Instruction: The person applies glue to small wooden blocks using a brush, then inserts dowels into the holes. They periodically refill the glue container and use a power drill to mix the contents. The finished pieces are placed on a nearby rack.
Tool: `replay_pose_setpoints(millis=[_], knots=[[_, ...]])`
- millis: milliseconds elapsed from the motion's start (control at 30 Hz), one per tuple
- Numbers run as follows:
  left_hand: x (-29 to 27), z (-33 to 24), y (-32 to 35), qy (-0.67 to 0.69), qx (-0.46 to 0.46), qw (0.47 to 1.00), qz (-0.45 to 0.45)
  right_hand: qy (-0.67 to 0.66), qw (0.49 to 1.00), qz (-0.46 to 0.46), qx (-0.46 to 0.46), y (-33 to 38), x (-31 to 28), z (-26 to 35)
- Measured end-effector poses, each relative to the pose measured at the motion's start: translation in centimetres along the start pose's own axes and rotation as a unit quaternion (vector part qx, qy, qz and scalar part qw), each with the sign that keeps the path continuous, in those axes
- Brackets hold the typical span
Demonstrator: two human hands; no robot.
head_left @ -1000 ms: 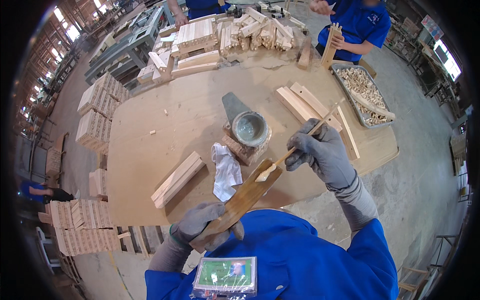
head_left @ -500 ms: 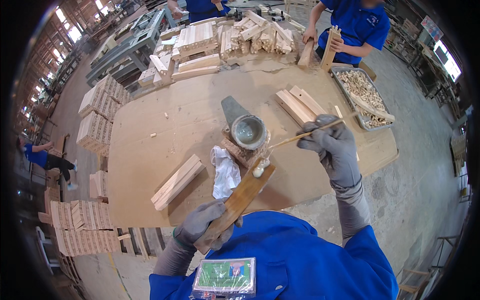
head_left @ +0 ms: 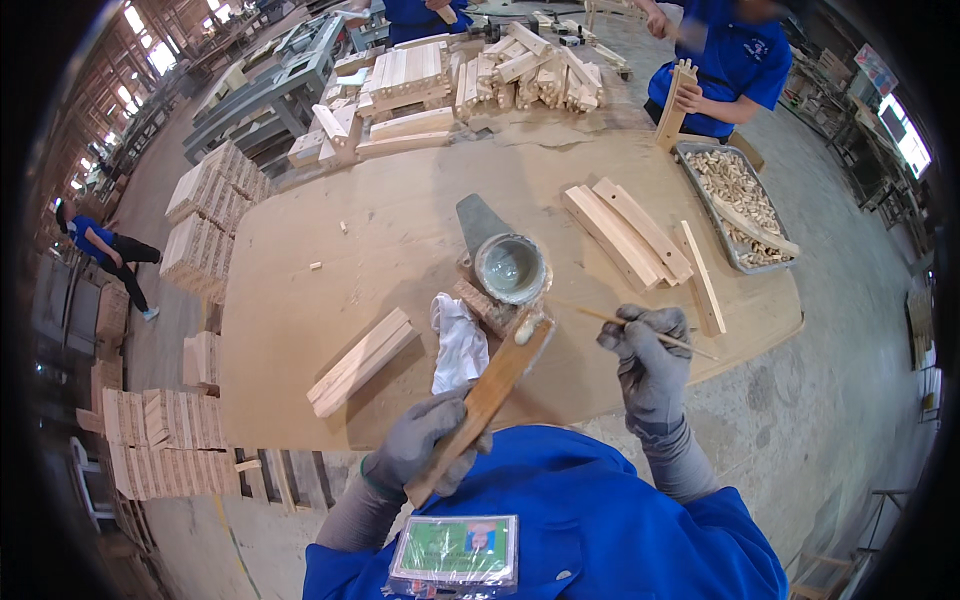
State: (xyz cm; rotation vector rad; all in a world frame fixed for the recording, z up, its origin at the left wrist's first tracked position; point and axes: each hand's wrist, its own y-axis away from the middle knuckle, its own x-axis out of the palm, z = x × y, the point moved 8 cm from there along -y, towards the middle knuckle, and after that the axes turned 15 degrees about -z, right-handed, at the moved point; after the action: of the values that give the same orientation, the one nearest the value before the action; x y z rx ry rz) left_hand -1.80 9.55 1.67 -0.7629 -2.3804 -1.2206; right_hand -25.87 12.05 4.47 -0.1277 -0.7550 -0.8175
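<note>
My left hand (head_left: pixel 425 440), in a grey glove, is wrapped round the lower end of a brown wooden strip (head_left: pixel 487 392). A white blob of what looks like glue (head_left: pixel 525 329) lies on the strip's far end. In my gloved right hand (head_left: pixel 652 365) a thin stick (head_left: pixel 590 311) is pinched, its tip pointing left, a little apart from the strip. Just beyond the strip a grey round cup with a flat handle (head_left: pixel 474 222) leans on a rough wooden block (head_left: pixel 484 306). A crumpled white cloth (head_left: pixel 459 347) lies left of the strip.
Pale wooden pieces (head_left: pixel 364 362) lie at the left, more (head_left: pixel 625 235) at the right. A tray of dowels (head_left: pixel 790 262) stands at the table's (head_left: pixel 380 250) right edge. Wood piles (head_left: pixel 405 75) and two co-workers (head_left: pixel 745 60) are at the far side. A person (head_left: pixel 100 245) walks at far left.
My right hand has come down and nearer with the stick, whose tip has left the glue on the strip. The far-right co-worker has raised a hand; the person at left has moved.
</note>
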Motion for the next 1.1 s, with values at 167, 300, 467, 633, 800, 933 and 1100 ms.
replay_pose_setpoints(millis=[167, 300, 467, 633, 800, 933, 1100], knots=[[1.7, -1.5, 0.2, -0.104, 0.081, 0.991, -0.018, 0.081, 0.982, 0.07, -0.158, 1.6, 0.9, 2.5], [1.9, -1.7, 0.4, -0.093, 0.085, 0.992, -0.015, 0.098, 0.964, 0.114, -0.22, 3.0, 1.6, 1.6], [1.4, -1.6, 0.3, -0.068, 0.098, 0.992, -0.033, 0.198, 0.945, 0.107, -0.236, 3.5, 1.9, 1.0], [1.2, -1.8, 0.1, -0.101, 0.115, 0.988, -0.037, 0.276, 0.857, 0.221, -0.376, 3.6, 3.4, 2.0], [1.4, -1.9, 0.1, -0.116, 0.096, 0.989, 0.017, 0.252, 0.882, 0.18, -0.356, 2.4, 2.0, 2.6], [1.0, -1.9, -0.1, -0.121, 0.092, 0.988, 0.0, 0.176, 0.945, 0.116, -0.249, 2.9, 1.0, 2.7], [1.2, -2.0, -0.1, -0.114, 0.091, 0.989, -0.004, 0.227, 0.912, 0.164, -0.299, 3.9, 0.9, 1.9]])
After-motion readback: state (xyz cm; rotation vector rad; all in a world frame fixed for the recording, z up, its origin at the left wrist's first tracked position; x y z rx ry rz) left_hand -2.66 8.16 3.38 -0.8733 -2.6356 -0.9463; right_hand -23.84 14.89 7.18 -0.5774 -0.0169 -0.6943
